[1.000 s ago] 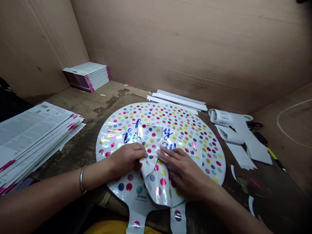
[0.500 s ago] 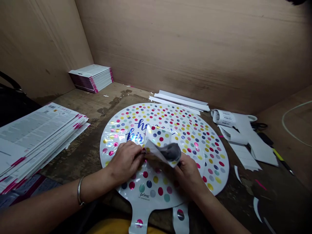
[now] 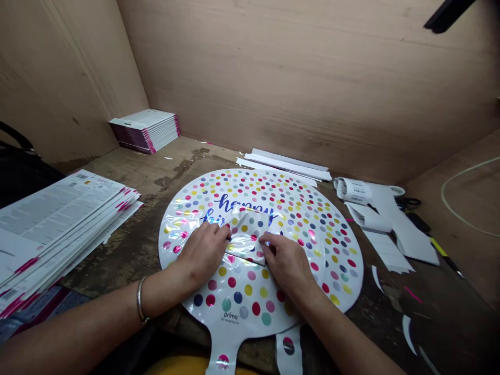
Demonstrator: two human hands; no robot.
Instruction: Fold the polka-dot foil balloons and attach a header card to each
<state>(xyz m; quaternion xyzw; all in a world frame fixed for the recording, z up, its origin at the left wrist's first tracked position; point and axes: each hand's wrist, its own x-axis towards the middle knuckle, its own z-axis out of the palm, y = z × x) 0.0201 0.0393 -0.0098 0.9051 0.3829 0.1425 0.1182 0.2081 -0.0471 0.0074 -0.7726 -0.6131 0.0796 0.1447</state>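
A: So what's up with the folded dotted packet?

B: It's lying on the balloon pile, around the middle, covering part of the blue lettering. The left hand has its fingers bunched together at the packet's left edge, thumb mostly hidden, so can't tell if it's gripping. The right hand has forefinger and thumb close together at the opposite edge; whether foil is pinched between them, can't tell either.

A: Anything that could go sideways?

B: Shiny foil on shiny foil, so if one side gets pressed harder, the packet probably skates or skews on the pile. Trapped air or springy creases could pop the folds open if pressure comes off early. And with matching dots everywhere, the sheet underneath might get snagged along with it, tbh.

A: And the bench?

B: Scuffed, stained tabletop, dim light. Card stack left of the pile, pink-edged stack behind and left of it, paper strips just behind it. Label roll and curved scraps to its right. Wooden panels rise behind it and on both sides.
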